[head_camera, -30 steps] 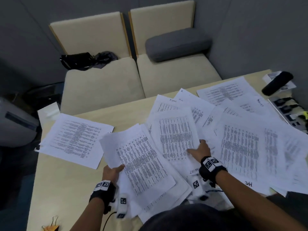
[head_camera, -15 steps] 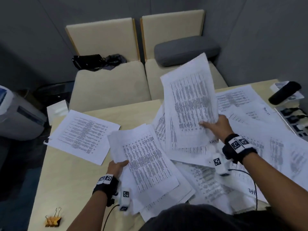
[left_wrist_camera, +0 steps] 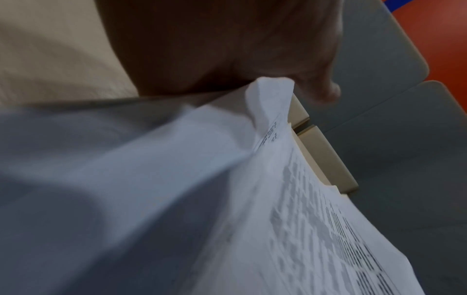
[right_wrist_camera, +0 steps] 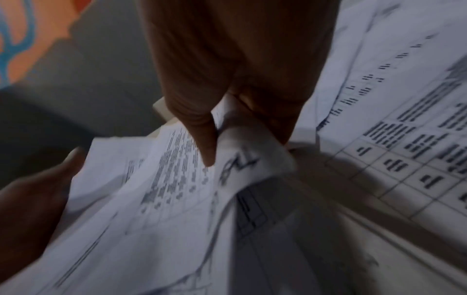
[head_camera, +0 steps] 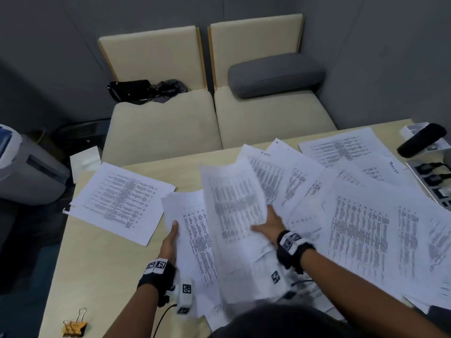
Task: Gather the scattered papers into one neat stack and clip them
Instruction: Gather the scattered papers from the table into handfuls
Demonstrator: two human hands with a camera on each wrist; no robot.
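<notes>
Head view: my right hand (head_camera: 267, 226) pinches a sheet (head_camera: 234, 206) and lays it over the stack (head_camera: 195, 240) that my left hand (head_camera: 170, 242) grips at its left edge on the worktop (head_camera: 73, 276). I'd square the corners before letting go. Loose papers (head_camera: 361, 228) lie to the right; the clip (head_camera: 74, 325) waits near-left.

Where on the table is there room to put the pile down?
Bare table shows at the near left, between the lone sheet, the left hand and the binder clip. Everything rightward is crowded with scattered papers.
</notes>
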